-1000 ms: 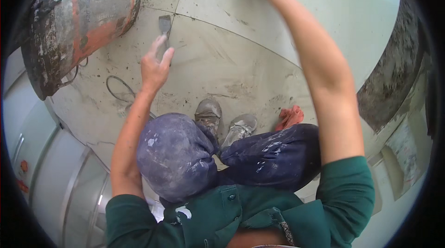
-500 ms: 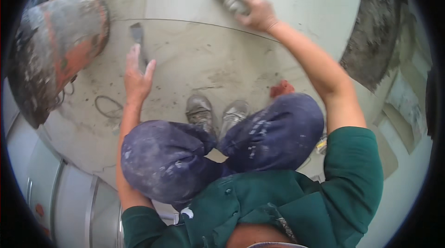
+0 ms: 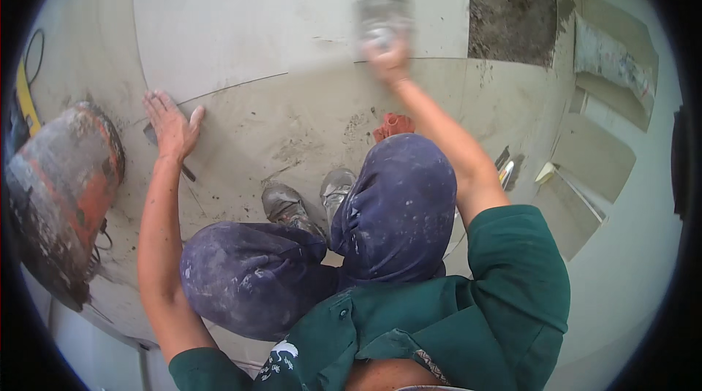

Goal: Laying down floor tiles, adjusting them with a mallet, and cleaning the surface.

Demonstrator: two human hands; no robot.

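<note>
Right hand (image 3: 389, 62) closed on a blurred grey sponge (image 3: 382, 14), at the joint between floor tiles (image 3: 307, 120). Left hand (image 3: 170, 124) flat, fingers spread, over a trowel (image 3: 150, 134). Looks like wipe-down step; next stroke needs even pressure along the joint. Bucket (image 3: 62, 194) at left.

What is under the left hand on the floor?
A thin dark flat tool lies under the left hand, on the smeared floor tile. Only its ends show beside the palm; its middle is covered, so its kind is unclear.
</note>
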